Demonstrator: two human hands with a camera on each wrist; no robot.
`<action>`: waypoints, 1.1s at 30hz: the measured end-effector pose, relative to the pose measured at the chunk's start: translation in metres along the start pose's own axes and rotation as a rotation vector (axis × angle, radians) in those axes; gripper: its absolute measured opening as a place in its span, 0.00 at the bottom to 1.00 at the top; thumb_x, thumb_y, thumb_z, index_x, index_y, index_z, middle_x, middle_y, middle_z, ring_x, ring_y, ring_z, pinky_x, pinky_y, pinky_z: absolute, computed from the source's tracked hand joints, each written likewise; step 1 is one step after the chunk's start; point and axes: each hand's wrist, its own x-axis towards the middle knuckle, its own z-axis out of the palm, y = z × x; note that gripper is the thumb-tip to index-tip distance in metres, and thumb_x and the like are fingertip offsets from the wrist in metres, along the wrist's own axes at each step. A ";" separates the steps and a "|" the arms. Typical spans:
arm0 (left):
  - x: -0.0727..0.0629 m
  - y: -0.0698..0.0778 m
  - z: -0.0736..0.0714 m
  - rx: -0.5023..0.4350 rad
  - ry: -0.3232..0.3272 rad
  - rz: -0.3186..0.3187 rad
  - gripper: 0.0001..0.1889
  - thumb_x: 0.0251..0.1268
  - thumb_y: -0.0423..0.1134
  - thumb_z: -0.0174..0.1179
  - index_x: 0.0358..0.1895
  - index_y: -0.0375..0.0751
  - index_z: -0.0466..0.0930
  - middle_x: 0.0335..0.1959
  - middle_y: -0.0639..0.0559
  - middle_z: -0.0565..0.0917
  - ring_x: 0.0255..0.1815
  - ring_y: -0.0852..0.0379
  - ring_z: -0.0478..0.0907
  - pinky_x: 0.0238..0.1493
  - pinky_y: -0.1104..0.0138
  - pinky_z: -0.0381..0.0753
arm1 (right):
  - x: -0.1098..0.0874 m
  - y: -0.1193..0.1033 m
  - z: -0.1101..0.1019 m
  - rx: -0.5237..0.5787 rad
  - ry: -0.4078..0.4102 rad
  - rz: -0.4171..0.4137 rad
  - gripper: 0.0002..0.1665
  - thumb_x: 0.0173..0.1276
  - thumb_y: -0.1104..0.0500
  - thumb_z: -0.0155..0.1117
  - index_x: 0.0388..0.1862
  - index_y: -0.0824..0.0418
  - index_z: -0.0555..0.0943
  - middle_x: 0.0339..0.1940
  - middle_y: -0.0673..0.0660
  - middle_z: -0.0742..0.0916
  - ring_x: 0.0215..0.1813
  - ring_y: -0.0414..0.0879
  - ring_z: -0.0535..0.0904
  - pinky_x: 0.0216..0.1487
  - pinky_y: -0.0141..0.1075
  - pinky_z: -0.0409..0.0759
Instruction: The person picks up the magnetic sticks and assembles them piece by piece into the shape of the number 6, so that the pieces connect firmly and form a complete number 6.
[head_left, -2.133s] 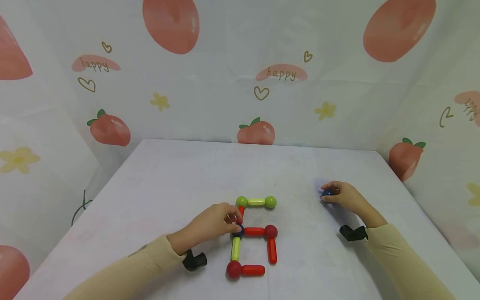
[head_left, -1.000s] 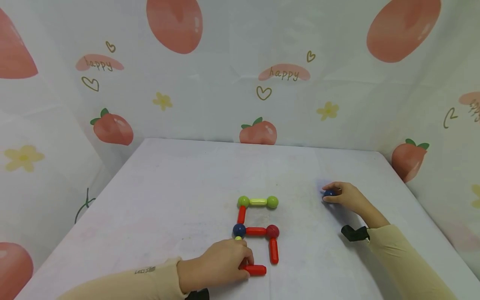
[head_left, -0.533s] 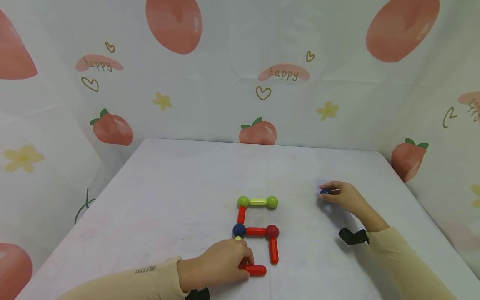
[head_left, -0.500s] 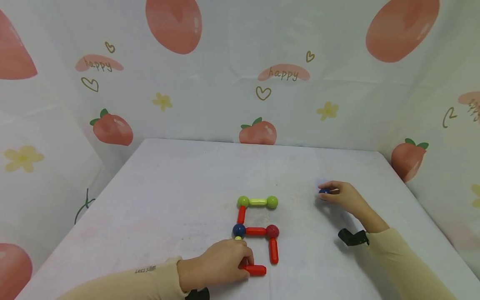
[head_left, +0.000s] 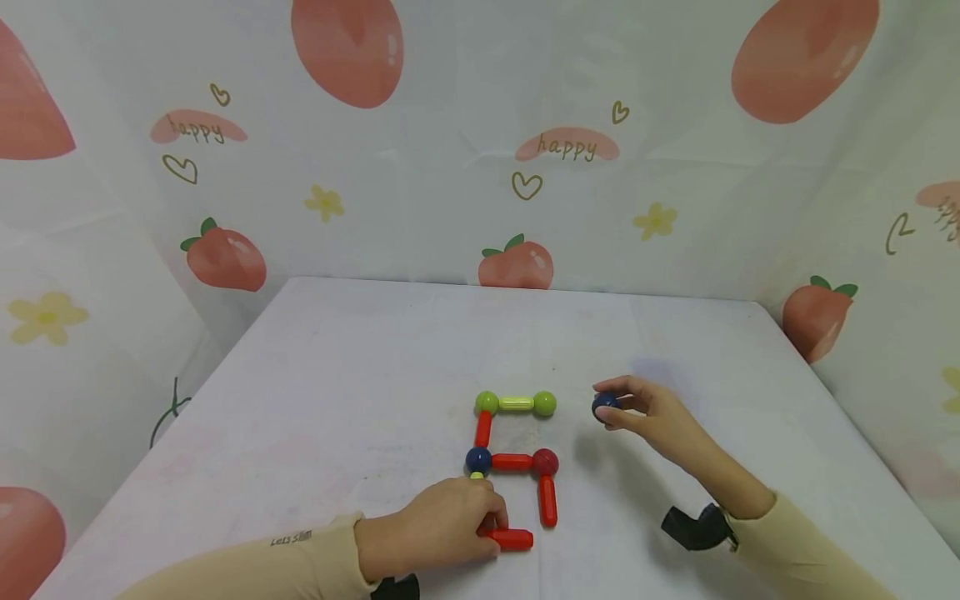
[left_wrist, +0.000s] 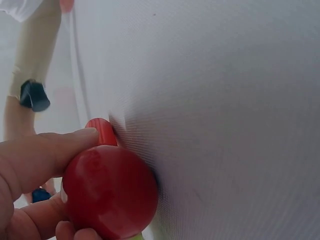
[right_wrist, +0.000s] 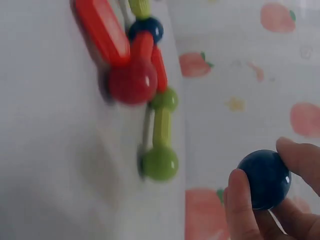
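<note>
My left hand (head_left: pixel 431 529) pinches a red ball (left_wrist: pixel 112 192) at the near left corner of a flat magnetic stick-and-ball figure; the head view hides that ball. A red rod (head_left: pixel 513 540) joins it, pointing right, close to my thumb. Off the table, my right hand (head_left: pixel 660 421) holds a dark blue ball (head_left: pixel 604 407) between thumb and fingers, right of the figure. The figure also has a blue ball (head_left: pixel 478 460), a red ball (head_left: pixel 545 462), and green balls at the far corners, one at the right end (head_left: pixel 544 404).
Red rods, such as the one pointing toward me (head_left: pixel 548 502), and a yellow-green rod (head_left: pixel 516 404) link the balls. A white cloth covers the table (head_left: pixel 360 358), backed by a fruit-print curtain (head_left: pixel 442 167). Each wrist wears a black camera, the right one plainly visible (head_left: pixel 697 527).
My left hand came down from the figure's blue ball to its near left corner, then stayed still. My right hand lifted its blue ball and carried it left, toward the figure.
</note>
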 end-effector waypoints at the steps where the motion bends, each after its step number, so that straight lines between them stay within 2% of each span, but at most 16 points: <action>1: 0.000 0.000 0.000 0.000 0.000 0.000 0.08 0.50 0.46 0.70 0.34 0.57 0.83 0.21 0.64 0.71 0.22 0.68 0.67 0.25 0.75 0.68 | -0.003 -0.003 0.004 0.011 -0.010 -0.008 0.27 0.62 0.51 0.64 0.56 0.64 0.74 0.48 0.62 0.81 0.43 0.47 0.84 0.48 0.38 0.82; 6: 0.000 0.001 0.000 0.001 -0.002 -0.006 0.08 0.49 0.45 0.70 0.34 0.57 0.83 0.21 0.64 0.71 0.22 0.68 0.67 0.25 0.75 0.68 | -0.017 -0.012 0.022 0.030 -0.040 -0.013 0.24 0.60 0.51 0.66 0.53 0.61 0.76 0.47 0.60 0.82 0.45 0.47 0.82 0.44 0.32 0.81; 9: 0.000 0.002 0.000 0.000 -0.006 -0.013 0.08 0.49 0.45 0.70 0.33 0.57 0.83 0.21 0.64 0.71 0.22 0.67 0.67 0.25 0.75 0.68 | -0.025 -0.016 0.032 0.053 -0.082 -0.015 0.24 0.60 0.50 0.66 0.52 0.59 0.76 0.50 0.60 0.81 0.50 0.51 0.80 0.44 0.31 0.80; 11: 0.000 0.002 0.000 -0.004 -0.009 -0.018 0.08 0.49 0.45 0.70 0.34 0.57 0.83 0.21 0.64 0.71 0.22 0.67 0.67 0.26 0.75 0.68 | -0.030 -0.016 0.039 0.070 -0.124 -0.034 0.24 0.61 0.50 0.65 0.53 0.59 0.76 0.52 0.60 0.80 0.51 0.50 0.79 0.45 0.30 0.80; 17: 0.000 0.001 0.000 -0.007 -0.007 -0.009 0.08 0.49 0.45 0.70 0.34 0.57 0.83 0.21 0.64 0.71 0.22 0.68 0.67 0.26 0.75 0.68 | -0.042 -0.017 0.054 0.096 -0.218 -0.056 0.23 0.59 0.49 0.67 0.51 0.57 0.77 0.49 0.55 0.82 0.46 0.37 0.78 0.43 0.28 0.79; 24: 0.000 0.000 0.000 0.001 0.002 0.001 0.08 0.50 0.45 0.70 0.34 0.57 0.83 0.20 0.64 0.71 0.21 0.68 0.67 0.26 0.75 0.68 | -0.051 -0.015 0.071 0.123 -0.288 -0.061 0.23 0.56 0.49 0.69 0.48 0.57 0.78 0.45 0.54 0.83 0.43 0.34 0.77 0.42 0.27 0.79; 33: 0.001 0.001 0.000 -0.014 -0.009 -0.016 0.08 0.49 0.45 0.70 0.35 0.56 0.84 0.18 0.64 0.72 0.21 0.67 0.67 0.26 0.75 0.69 | -0.056 -0.010 0.081 0.127 -0.362 -0.056 0.18 0.57 0.52 0.70 0.43 0.57 0.78 0.43 0.54 0.81 0.40 0.33 0.76 0.40 0.25 0.78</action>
